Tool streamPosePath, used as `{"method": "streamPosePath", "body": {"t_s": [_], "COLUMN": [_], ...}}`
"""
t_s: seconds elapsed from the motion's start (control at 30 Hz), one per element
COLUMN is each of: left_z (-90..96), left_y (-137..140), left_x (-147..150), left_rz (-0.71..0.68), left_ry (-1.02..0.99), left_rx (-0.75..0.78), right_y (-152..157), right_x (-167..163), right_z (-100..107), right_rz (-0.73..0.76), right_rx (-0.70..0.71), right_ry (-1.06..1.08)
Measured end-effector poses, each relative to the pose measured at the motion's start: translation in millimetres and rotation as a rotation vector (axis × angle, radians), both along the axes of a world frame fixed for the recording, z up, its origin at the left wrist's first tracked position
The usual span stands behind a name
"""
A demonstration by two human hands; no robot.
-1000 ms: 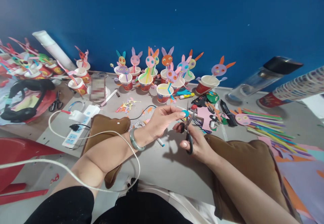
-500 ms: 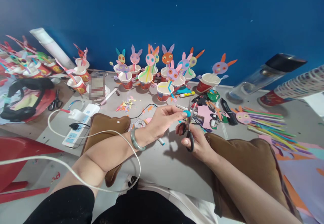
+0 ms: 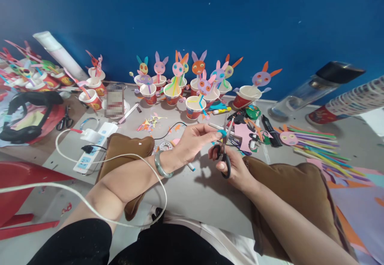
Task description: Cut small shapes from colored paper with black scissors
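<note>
Over the middle of the table, my left hand (image 3: 195, 139) pinches a small piece of teal paper (image 3: 222, 133) between thumb and fingers. My right hand (image 3: 234, 165) has its thumb and fingers in the black handles of a pair of scissors (image 3: 223, 151). The blades point upward, slightly parted, right at the edge of the teal paper. Whether they touch it I cannot tell. Beneath my left wrist lies a roll of tape (image 3: 166, 146), partly hidden, and a marker (image 3: 191, 166) shows just below that hand.
Several paper cups with rabbit figures (image 3: 195, 107) line the blue wall. Brown cushions (image 3: 282, 201) lie under both forearms. A white cable (image 3: 120, 159) crosses my left arm from a power strip (image 3: 96, 147). Colored paper strips (image 3: 318, 141), a glass bottle (image 3: 312, 87) and stacked cups (image 3: 354, 101) are at right.
The scissor blades look a little closer together, and the right thumb has shifted slightly. The left hand holds the teal paper in nearly the same place.
</note>
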State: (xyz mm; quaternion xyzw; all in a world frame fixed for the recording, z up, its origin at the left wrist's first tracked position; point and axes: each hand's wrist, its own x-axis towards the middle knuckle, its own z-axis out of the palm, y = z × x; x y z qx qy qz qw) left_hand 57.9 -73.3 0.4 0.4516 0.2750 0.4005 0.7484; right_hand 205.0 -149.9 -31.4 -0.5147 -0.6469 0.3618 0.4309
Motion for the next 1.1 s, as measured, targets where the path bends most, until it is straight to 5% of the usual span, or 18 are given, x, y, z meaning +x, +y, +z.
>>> {"method": "streamPosePath", "body": {"t_s": [1.1], "left_z": [-0.1], "left_y": [5.0], "left_x": [-4.2], "left_rz": [-0.025], "left_ry": [-0.002], "left_rx": [0.065], "right_y": [0.1], "right_x": [3.5], "right_z": [-0.6], "right_rz": [0.027], "right_rx": [-0.010], "right_ry": [0.006]}}
